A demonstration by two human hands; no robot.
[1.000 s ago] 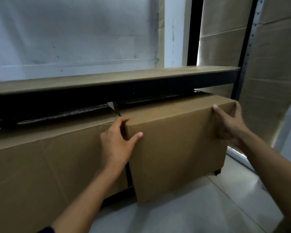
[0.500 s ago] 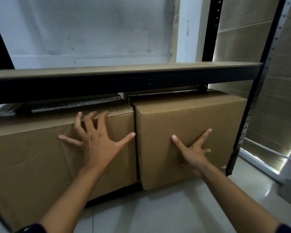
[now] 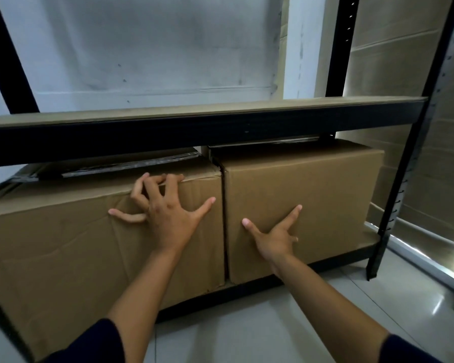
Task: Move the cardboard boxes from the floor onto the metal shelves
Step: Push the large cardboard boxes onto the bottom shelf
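On bottom tier of black metal shelf unit (image 3: 205, 132): 2 cardboard boxes side by side, nearly touching. Left hand (image 3: 168, 216) spread on front of creased left box (image 3: 63, 258), thumb and little finger splayed, other fingertips bent at top front edge; gripping nothing. Right hand (image 3: 273, 237) flat, fingers splayed, pressing front of right box (image 3: 325, 195). Below, pale tiled floor (image 3: 273, 323).

left hand (image 3: 165, 216): fingers now curled at left box (image 3: 63, 244) top edge | right box (image 3: 312, 200): pushed deeper (flush)
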